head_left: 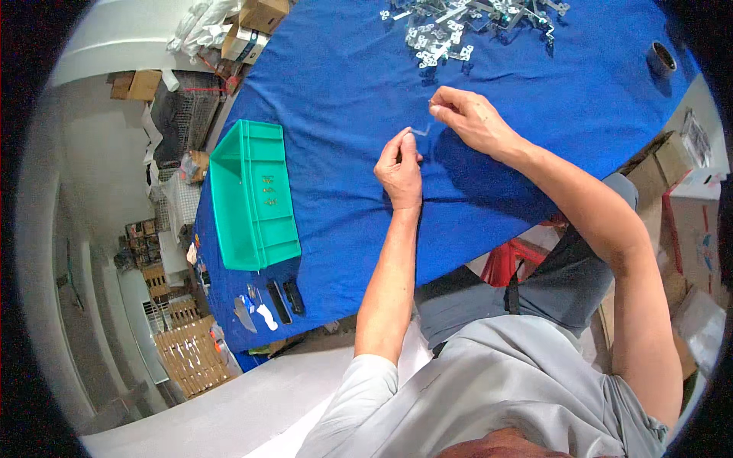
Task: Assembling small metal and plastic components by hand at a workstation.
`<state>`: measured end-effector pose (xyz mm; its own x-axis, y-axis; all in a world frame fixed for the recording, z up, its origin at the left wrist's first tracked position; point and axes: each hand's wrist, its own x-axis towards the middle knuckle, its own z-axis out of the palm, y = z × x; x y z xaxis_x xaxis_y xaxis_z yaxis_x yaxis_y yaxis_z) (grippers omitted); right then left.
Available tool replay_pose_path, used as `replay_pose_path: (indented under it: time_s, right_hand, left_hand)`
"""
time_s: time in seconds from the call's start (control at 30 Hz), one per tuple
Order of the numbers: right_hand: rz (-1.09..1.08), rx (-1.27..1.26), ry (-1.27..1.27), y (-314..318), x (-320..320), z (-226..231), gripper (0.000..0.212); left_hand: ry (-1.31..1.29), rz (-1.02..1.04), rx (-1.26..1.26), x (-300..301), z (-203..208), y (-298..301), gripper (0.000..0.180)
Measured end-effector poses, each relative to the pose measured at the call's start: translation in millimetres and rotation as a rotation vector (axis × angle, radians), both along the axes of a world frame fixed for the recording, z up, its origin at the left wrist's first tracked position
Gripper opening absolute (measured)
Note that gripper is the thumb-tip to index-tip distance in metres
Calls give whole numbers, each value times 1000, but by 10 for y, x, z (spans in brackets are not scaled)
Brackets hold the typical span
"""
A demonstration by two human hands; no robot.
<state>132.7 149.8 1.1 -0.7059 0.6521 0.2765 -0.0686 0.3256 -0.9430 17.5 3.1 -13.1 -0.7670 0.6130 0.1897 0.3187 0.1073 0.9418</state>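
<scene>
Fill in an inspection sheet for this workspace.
Surface: blue cloth, wrinkled.
Job's things: heap of metal pieces toward the far edge; slim pale piece in the left hand; green bin at left, a few small parts inside.
Clutter: dark roll at right; dark oblong objects near the bin.
Hands: left pinches the slim piece; right hand raised, contents unclear.
Cables: nothing seen.
Surroundings: cardboard boxes beyond the cloth.

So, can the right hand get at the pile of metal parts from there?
Likely yes: the right hand is just short of the pile of metal parts, and only blue cloth shows between them.
</scene>
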Motion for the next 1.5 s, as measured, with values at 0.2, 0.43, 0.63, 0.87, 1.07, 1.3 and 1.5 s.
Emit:
replay_pose_path:
  time_s: [0.2,0.43,0.63,0.87,1.07,1.3,1.5]
  right_hand:
    - [368,-328,-336,-106,-2,125,22]
    - [350,-328,-289,-98,38,126,24]
    - [354,-315,-293,-95,54,127,22]
    - [313,-187,-234,-68,26,69,21]
    - [132,195,-195,-82,15,-109,18]
    - [157,-9,-110,-139,20,129,18]
    - [107,262,-123,-71,-5,-84,17]
  left_hand:
    - [-73,53,58,-35,57,-29,21]
    - [-60,35,55,-6,35,12,23]
    - [-64,22,26,8,29,7,22]
    - [-2,10,11,-45,-38,-19,23]
    - [115,10,-9,-10,-33,20,21]
    - [231,-8,-27,-59,-47,3,19]
    - [250,-14,-64,2,0,31,16]
